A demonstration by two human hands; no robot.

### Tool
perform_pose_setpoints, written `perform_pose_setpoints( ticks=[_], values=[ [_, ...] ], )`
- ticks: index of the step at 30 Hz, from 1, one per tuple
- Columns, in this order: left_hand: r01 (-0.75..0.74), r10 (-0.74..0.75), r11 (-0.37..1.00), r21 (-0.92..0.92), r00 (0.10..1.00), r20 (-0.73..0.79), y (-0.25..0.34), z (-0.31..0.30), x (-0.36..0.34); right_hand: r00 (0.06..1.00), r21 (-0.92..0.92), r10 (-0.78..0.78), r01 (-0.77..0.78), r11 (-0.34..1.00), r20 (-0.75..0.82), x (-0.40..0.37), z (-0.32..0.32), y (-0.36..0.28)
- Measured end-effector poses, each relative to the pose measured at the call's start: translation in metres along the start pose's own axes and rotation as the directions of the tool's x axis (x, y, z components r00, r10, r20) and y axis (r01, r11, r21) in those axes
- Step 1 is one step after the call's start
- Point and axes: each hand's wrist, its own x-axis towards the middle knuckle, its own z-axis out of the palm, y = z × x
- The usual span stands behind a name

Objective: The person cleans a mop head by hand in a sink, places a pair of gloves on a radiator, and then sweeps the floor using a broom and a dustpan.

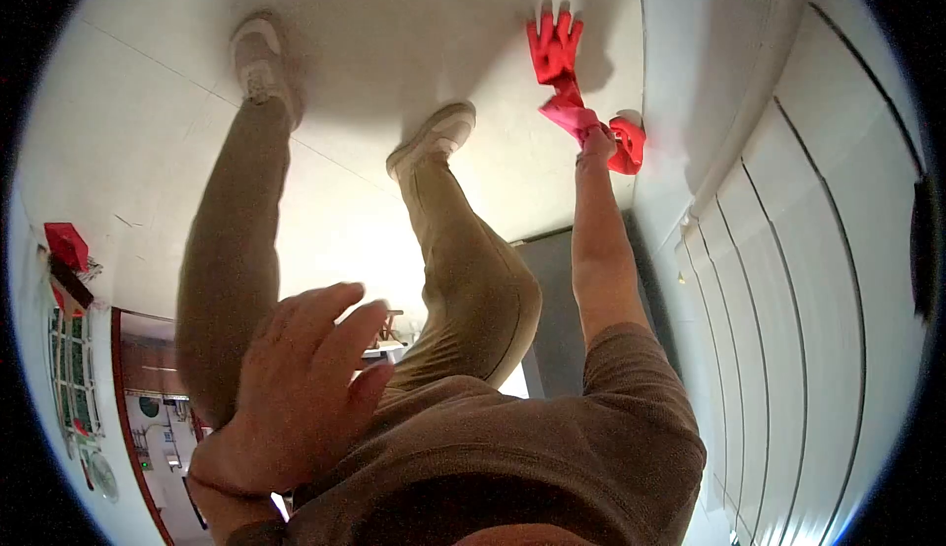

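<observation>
Obs. 1, item. The red glove point(554, 48) lies flat on the floor point(394, 14) at about 1 o'clock in my view. Its fingers are spread and point away from the person, and its paler pink cuff trails back toward the wrist. It lies near the foot of the white slatted panels point(788, 250) that fill the 3 o'clock side.

Obs. 2, right hand point(594, 140). The arm is stretched fully down and the grip is closed on the cuff end of the glove. A second red bundle point(628, 144) touches the hand on its 3 o'clock side, possibly another glove.

Obs. 3, left hand point(305, 388). It is close to the lens at 7 o'clock, with the fingers spread. It holds nothing and touches nothing that I can make out.

Obs. 4, progress (my judgement). The cuff is reached and gripped. The glove body is not yet lifted, so the lift is what remains.

Obs. 5, surroundings. The right shoe point(434, 137) is at 12 o'clock, near the glove. The left shoe point(258, 58) is at 11 o'clock, well apart from it.

Obs. 6, limits. The right fingers are too small to separate. I cannot tell whether the bundle is held or only beside the hand. The fisheye bends the edges, and a red object point(67, 245) at 9 o'clock is unidentifiable.
</observation>
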Motion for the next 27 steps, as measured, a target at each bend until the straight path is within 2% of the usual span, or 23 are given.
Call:
perform_pose_setpoints(
  ticks=[1,2,4,5,6,8,10,12,13,14,15,16,17,19,20,22,23,24,25,27],
  values=[
    [0.006,-0.006,1.0,-0.028,1.0,0.0,0.001,-0.002,-0.001,0.958,-0.48,-0.212,0.28,0.831,0.192,0.081,-0.037,0.05],
    [0.01,-0.01,0.999,-0.034,1.0,0.002,-0.002,-0.001,-0.002,0.836,-0.762,-0.407,0.522,0.384,0.368,0.154,-0.07,0.094],
    [-0.05,0.043,0.987,-0.155,0.998,-0.05,-0.004,0.005,0.001,0.905,-0.827,-0.358,0.375,0.419,0.23,0.129,-0.07,0.055],
    [-0.058,0.052,0.995,-0.083,0.997,-0.065,-0.002,0.004,0.009,0.869,-0.913,-0.298,0.336,-0.231,0.394,0.044,-0.045,-0.018],
    [-0.046,0.039,0.996,-0.081,0.996,-0.082,-0.004,0.008,0.012,0.738,-0.836,-0.394,0.469,-0.284,0.548,0.044,-0.052,-0.017],
    [0.103,-0.104,0.994,-0.044,0.994,-0.033,-0.015,0.021,0.013,0.722,-0.773,-0.291,0.535,-0.34,0.628,0.074,-0.049,-0.014],
    [0.178,-0.184,0.98,-0.091,0.981,-0.057,-0.02,0.026,0.014,0.577,-0.678,-0.359,0.654,-0.335,0.733,0.122,-0.053,0.008],
    [0.212,-0.2,0.964,0.161,0.976,-0.088,-0.025,0.018,0.022,0.588,-0.553,-0.156,0.591,-0.587,0.794,0.134,-0.035,-0.001],
    [0.191,-0.172,0.943,0.274,0.981,-0.091,-0.018,0.01,0.028,0.553,-0.447,-0.058,0.604,-0.66,0.831,0.137,-0.032,-0.009],
    [0.213,-0.192,0.94,0.268,0.976,-0.102,-0.018,0.005,0.031,0.437,-0.41,-0.153,0.587,-0.698,0.886,0.122,-0.028,-0.017],
    [0.174,-0.159,0.948,0.265,0.984,-0.077,-0.016,0.008,0.036,0.578,-0.645,-0.29,0.656,-0.392,0.763,0.139,-0.025,-0.004],
    [0.123,-0.114,0.957,0.262,0.992,-0.046,-0.014,0.008,0.036,0.735,-0.787,-0.343,0.616,-0.022,0.585,0.138,-0.024,0.001],
    [0.129,-0.119,0.957,0.26,0.991,-0.053,-0.014,0.004,0.032,0.73,-0.782,-0.343,0.622,-0.025,0.592,0.118,-0.022,-0.005],
    [0.086,-0.085,0.961,0.262,0.996,-0.018,-0.006,0.017,0.032,0.591,-0.573,-0.541,0.787,0.227,0.598,0.07,-0.026,-0.021],
    [0.088,-0.084,0.962,0.258,0.996,-0.028,-0.004,0.024,0.032,0.693,-0.728,-0.337,0.685,0.032,0.637,0.066,-0.04,-0.022],
    [-0.093,0.11,0.988,0.123,0.984,-0.137,0.013,0.047,0.036,0.514,-0.663,-0.513,0.732,-0.154,0.687,0.055,-0.061,-0.011],
    [-0.119,0.12,0.992,0.033,0.991,-0.059,0.02,0.05,0.04,0.531,-0.643,-0.544,0.765,-0.022,0.65,0.032,-0.064,-0.015],
    [-0.116,0.118,0.993,0.036,0.99,-0.073,0.021,0.055,0.042,0.552,-0.608,-0.566,0.787,0.109,0.613,0.004,-0.063,-0.02],
    [-0.13,0.133,0.99,0.057,0.989,-0.057,0.019,0.063,0.041,0.588,-0.672,-0.533,0.739,0.047,0.609,-0.014,-0.069,-0.021],
    [-0.121,0.124,0.985,0.125,0.992,-0.013,0.008,0.076,0.042,0.297,-0.439,-0.607,0.893,-0.096,0.737,-0.035,-0.08,-0.012]
  ],
)
